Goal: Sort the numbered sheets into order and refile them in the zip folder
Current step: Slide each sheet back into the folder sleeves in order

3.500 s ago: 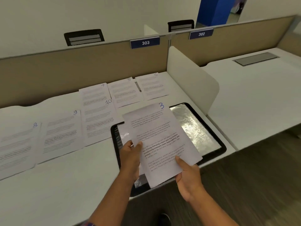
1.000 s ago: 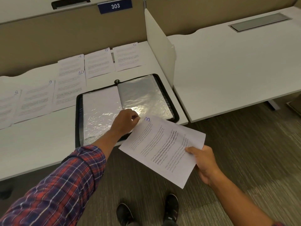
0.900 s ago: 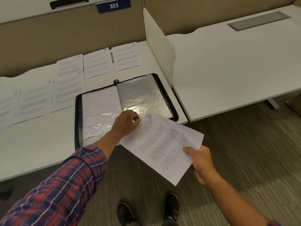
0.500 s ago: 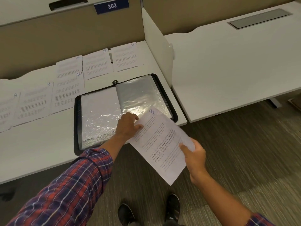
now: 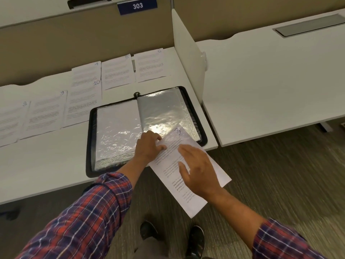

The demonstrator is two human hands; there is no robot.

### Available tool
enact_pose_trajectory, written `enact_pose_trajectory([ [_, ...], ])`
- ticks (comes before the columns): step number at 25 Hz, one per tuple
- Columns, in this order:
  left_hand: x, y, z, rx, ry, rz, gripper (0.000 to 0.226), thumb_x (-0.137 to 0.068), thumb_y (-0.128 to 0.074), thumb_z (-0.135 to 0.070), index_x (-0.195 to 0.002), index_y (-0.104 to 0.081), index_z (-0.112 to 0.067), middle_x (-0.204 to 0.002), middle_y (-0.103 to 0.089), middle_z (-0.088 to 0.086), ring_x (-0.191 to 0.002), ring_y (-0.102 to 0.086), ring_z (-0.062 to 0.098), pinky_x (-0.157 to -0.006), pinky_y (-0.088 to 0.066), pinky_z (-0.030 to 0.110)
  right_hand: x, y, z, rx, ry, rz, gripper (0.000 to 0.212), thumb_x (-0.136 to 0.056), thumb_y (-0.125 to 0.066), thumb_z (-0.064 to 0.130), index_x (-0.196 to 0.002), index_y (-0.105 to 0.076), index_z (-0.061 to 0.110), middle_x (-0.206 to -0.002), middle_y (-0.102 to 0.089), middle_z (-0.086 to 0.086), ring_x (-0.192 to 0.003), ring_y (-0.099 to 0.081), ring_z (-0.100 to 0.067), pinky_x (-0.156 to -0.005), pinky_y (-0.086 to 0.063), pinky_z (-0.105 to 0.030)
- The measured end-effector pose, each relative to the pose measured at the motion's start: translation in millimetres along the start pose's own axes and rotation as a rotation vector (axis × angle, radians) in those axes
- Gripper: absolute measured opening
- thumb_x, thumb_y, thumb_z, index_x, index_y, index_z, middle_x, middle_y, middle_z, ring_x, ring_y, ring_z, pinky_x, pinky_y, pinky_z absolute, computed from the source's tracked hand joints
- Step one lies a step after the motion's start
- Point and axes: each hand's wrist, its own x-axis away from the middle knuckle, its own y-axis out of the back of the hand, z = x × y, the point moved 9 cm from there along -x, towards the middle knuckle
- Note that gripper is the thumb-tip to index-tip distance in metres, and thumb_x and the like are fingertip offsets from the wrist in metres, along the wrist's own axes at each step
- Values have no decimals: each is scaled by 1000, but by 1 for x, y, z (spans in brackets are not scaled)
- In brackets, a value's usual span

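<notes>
An office; white desks [image 5: 261, 81], beige partitions [image 5: 56, 42], desk-number plate [image 5: 137, 5], carpet [image 5: 280, 174].

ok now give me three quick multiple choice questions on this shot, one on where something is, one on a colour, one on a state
1. Which sheet lies nearest the white divider? A. 4 B. 6 C. 9
2. What colour is the 303 plate? A. green B. blue C. red
3. How is the zip folder? A. zipped shut B. standing upright C. lying open

Answers: 1 B, sheet 6 sits right beside the divider; 2 B, white digits on a blue ground; 3 C, it lies spread flat on the desk.
</notes>
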Motion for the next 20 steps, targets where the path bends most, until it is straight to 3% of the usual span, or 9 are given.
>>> enact_pose_trajectory([
  [4,0,-2,5,14,9,-29,42,-79,-85,-50,-108,-76,-20,-114,-67,0,-101,-59,18,-86,-54,38,-24,-55,5,208,162,249,50,-97,-70,32,-142,-58,12,-141,-64,-8,-132,-61,-24,-117,-28,-33],
  [9,0,-4,9,6,-17,-43,47,-80,-82,-54,-112,-77,-21,-118,-67,0,-107,-60,20,-92,-55,44,-39,-95,-15,327,199,418,54,-101,-63,38,-148,-53,13,-148,-59,-8,-136,-57,-26,-120,-32,-39],
  [12,-1,-5,13,18,-37,-58,45,-83,-80,-53,-114,-77,-21,-118,-67,0,-110,-59,19,-94,-53,42,-43,-107,-23,336,193,458,58,-107,-48,39,-158,-39,13,-161,-44,-12,-151,-39,-29,-125,-15,-40],
  [15,-1,-2,15,68,-60,-48,36,-90,-76,-42,-116,-76,-18,-118,-70,1,-110,-62,20,-94,-53,38,-44,-116,-32,339,160,538,68,-108,-34,55,-166,-15,25,-173,-18,-9,-161,-14,-28,-129,-2,-45],
  [17,-1,5,17,109,-71,-59,28,-96,-71,-32,-116,-76,-14,-115,-74,4,-106,-67,21,-93,-55,37,-43,-122,-38,379,134,591,72,-107,-26,64,-167,-4,31,-175,-3,-7,-162,0,-28,-130,-3,-51],
  [20,6,25,21,105,-90,-177,17,-97,-69,-22,-107,-74,-10,-105,-75,7,-93,-70,23,-81,-58,36,-44,-125,-43,406,58,592,77,-101,-21,76,-164,6,41,-175,6,-6,-161,5,-30,-129,-7,-54],
])
